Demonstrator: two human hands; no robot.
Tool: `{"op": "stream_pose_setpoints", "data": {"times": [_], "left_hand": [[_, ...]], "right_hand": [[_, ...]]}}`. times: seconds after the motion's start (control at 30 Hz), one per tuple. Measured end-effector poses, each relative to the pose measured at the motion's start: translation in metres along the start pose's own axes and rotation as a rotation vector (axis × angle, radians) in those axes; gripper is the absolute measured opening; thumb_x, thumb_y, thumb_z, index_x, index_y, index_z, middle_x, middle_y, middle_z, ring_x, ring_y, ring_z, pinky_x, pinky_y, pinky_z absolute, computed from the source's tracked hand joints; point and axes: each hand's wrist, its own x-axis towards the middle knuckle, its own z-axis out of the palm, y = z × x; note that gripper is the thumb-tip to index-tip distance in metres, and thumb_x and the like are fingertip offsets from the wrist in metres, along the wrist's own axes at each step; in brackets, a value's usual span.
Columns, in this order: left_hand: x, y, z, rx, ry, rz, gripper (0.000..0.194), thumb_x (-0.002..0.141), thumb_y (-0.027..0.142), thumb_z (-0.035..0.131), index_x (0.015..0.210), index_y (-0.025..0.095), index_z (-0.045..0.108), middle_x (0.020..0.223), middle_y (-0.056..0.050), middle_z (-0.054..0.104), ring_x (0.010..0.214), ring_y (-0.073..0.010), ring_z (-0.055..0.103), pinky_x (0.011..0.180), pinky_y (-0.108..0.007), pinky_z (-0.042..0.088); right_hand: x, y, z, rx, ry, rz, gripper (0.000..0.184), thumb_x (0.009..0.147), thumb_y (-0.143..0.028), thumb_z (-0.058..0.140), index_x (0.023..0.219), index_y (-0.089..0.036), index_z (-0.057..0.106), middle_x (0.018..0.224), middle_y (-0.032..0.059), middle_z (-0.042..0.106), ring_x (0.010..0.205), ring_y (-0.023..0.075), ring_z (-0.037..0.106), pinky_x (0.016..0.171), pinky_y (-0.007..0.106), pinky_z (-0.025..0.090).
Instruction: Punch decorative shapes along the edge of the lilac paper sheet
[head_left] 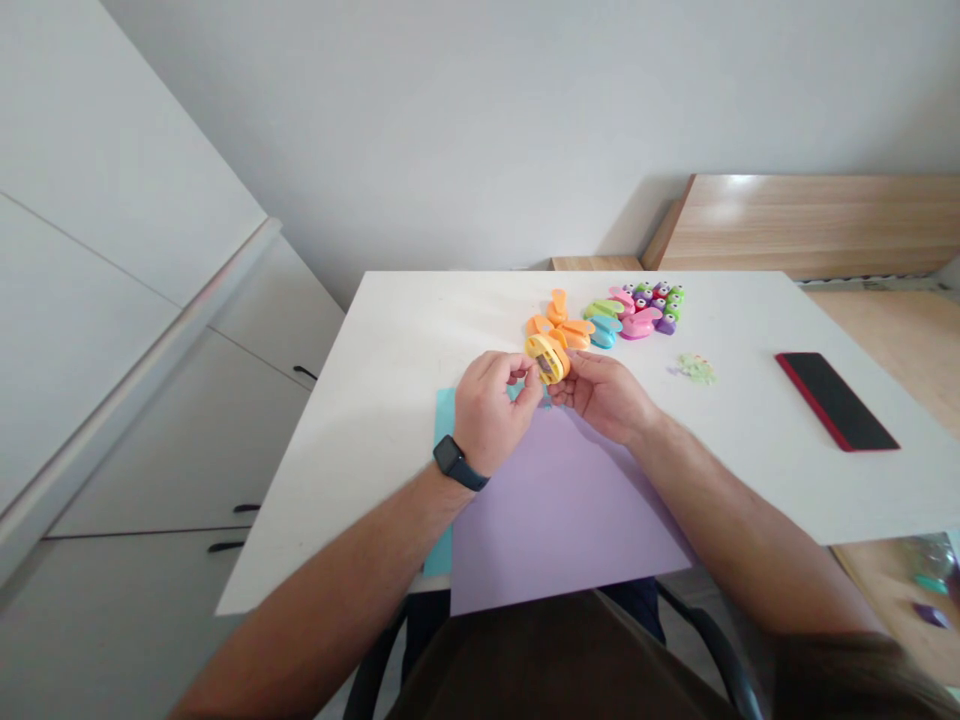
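Observation:
Above the purple paper sheet [562, 510], my right hand [604, 390] grips an orange paper punch [548, 359] by its side. The punch is tilted so that its yellow underside faces me. At the punch's left edge, my left hand [496, 405] is closed in a pinch, its fingertips touching or very near the punch. Whatever lies between those fingertips is too small to make out. A light blue sheet [444, 415] shows from under the purple one. Small light blue bits [546, 402] appear just below the punch, partly hidden by my hands.
Behind my hands stand several orange punches [576, 333], a blue punch [604, 331], a green one [602, 309] and pink ones [640, 322]. Several small purple, green and red punches [666, 305] cluster beyond. Pale green paper cutouts [697, 368] and a black-and-red case [836, 400] lie rightward on the white table [337, 430].

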Motion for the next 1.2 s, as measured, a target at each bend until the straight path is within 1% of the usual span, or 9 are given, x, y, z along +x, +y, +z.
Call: {"op": "stream_pose_setpoints", "data": {"times": [0.1,0.27,0.47,0.6,0.77,0.93,1.07,1.2], "left_hand": [[-0.0004,0.0003,-0.0005,-0.021,0.015,-0.004,0.005,0.091,0.018,0.064,0.089,0.019,0.068,0.085,-0.004,0.072,0.078,-0.0157,0.065,0.075,-0.029,0.052],[-0.0012,0.0,-0.0007,-0.042,-0.006,0.02,0.007,0.092,0.02,0.066,0.09,0.019,0.072,0.085,-0.005,0.073,0.079,-0.0164,0.066,0.077,-0.03,0.053],[-0.0031,-0.0015,-0.0014,-0.068,-0.022,-0.002,0.008,0.092,0.019,0.067,0.09,0.019,0.074,0.086,-0.005,0.074,0.08,-0.0168,0.068,0.078,-0.03,0.054],[-0.0037,-0.0014,-0.0016,-0.059,-0.033,-0.012,0.008,0.091,0.018,0.066,0.087,0.019,0.072,0.083,-0.004,0.073,0.076,-0.0162,0.067,0.076,-0.03,0.053],[-0.0032,-0.0005,0.0009,-0.039,-0.034,-0.014,0.007,0.09,0.016,0.065,0.085,0.019,0.068,0.082,-0.003,0.071,0.076,-0.0158,0.065,0.075,-0.029,0.052],[-0.0033,-0.0007,0.0035,0.009,-0.05,-0.012,0.006,0.088,0.016,0.065,0.084,0.019,0.064,0.082,-0.003,0.069,0.076,-0.0162,0.063,0.074,-0.03,0.05],[-0.0035,-0.0017,0.0049,0.049,-0.047,-0.001,0.005,0.088,0.016,0.063,0.085,0.02,0.061,0.081,-0.003,0.067,0.077,-0.0173,0.062,0.075,-0.031,0.049],[-0.0032,-0.0013,0.005,0.041,-0.038,-0.005,0.005,0.09,0.017,0.061,0.086,0.02,0.06,0.083,-0.003,0.067,0.079,-0.0177,0.062,0.077,-0.032,0.049]], "right_hand": [[-0.0001,-0.0001,-0.0005,0.007,0.012,0.012,0.02,0.098,-0.028,0.059,0.1,-0.012,0.071,0.081,0.0069,0.073,0.067,0.0138,0.068,0.064,0.025,0.057],[-0.0005,0.0013,0.0003,-0.026,-0.006,0.006,0.02,0.098,-0.029,0.061,0.098,-0.012,0.072,0.079,0.0066,0.072,0.065,0.0129,0.066,0.064,0.024,0.056],[-0.0003,0.0034,-0.0015,-0.088,-0.038,-0.063,0.023,0.096,-0.035,0.066,0.098,-0.014,0.072,0.084,0.0065,0.072,0.065,0.0125,0.063,0.064,0.024,0.052],[-0.001,0.0049,-0.0018,-0.116,-0.04,-0.075,0.024,0.096,-0.037,0.066,0.099,-0.014,0.072,0.082,0.0062,0.072,0.065,0.0128,0.063,0.064,0.025,0.051],[-0.0021,0.0047,0.0018,-0.109,-0.017,-0.066,0.024,0.095,-0.038,0.067,0.095,-0.014,0.07,0.083,0.0062,0.072,0.066,0.0129,0.063,0.066,0.026,0.051],[-0.0019,0.006,0.0041,-0.097,-0.014,-0.068,0.024,0.095,-0.038,0.068,0.096,-0.013,0.071,0.084,0.0061,0.072,0.065,0.0124,0.062,0.065,0.026,0.051],[-0.001,0.0082,0.0043,-0.062,-0.015,-0.035,0.022,0.095,-0.036,0.067,0.097,-0.014,0.071,0.084,0.0063,0.073,0.067,0.0127,0.063,0.066,0.026,0.053],[-0.0008,0.0083,0.0045,-0.03,-0.022,-0.004,0.021,0.097,-0.034,0.065,0.098,-0.015,0.071,0.085,0.0066,0.074,0.069,0.0131,0.065,0.071,0.027,0.055]]}}
